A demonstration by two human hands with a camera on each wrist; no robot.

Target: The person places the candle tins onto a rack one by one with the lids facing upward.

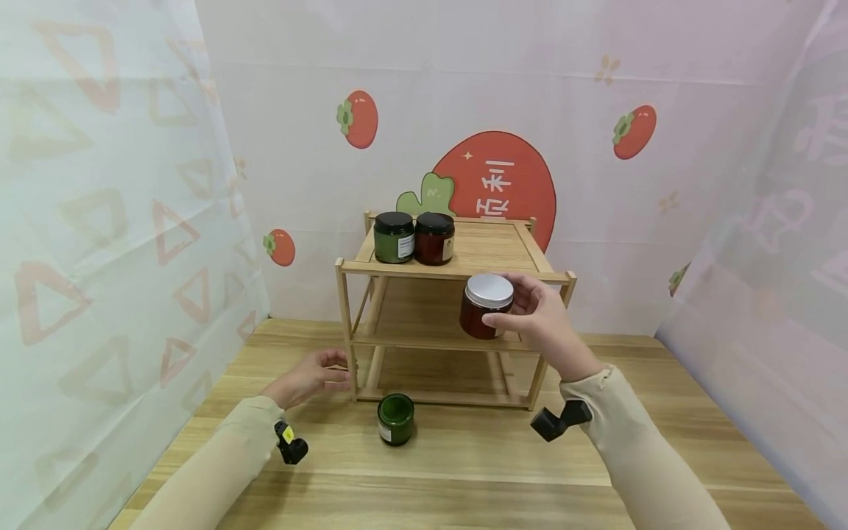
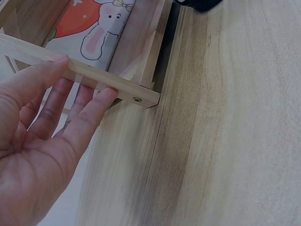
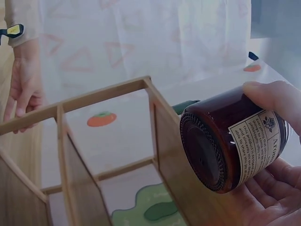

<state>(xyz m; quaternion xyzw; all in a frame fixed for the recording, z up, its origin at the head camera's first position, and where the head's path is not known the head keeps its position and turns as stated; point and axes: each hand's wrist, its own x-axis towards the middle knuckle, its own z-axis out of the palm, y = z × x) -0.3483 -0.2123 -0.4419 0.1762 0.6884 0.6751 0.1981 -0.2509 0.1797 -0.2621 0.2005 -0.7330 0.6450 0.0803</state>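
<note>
My right hand [image 1: 546, 324] grips an amber glass jar [image 1: 475, 318] with a silver lid, raised just in front of the top board of a three-tier wooden shelf [image 1: 503, 246]. In the right wrist view the jar [image 3: 211, 141] is tilted, its base and printed label showing. My left hand [image 1: 308, 379] holds the shelf's front left post [image 2: 84, 70], thumb on one side and fingers on the other. On the top board's left, a green jar [image 1: 389, 246] and a dark red-brown jar [image 1: 430, 248], both black-lidded, stand side by side.
A lidless green glass jar [image 1: 396, 423] stands on the wooden table [image 1: 477, 471] before the shelf's front left corner. The shelf's lower two boards lie under the held jar. Printed cloth [image 1: 298, 132] hangs behind and at both sides.
</note>
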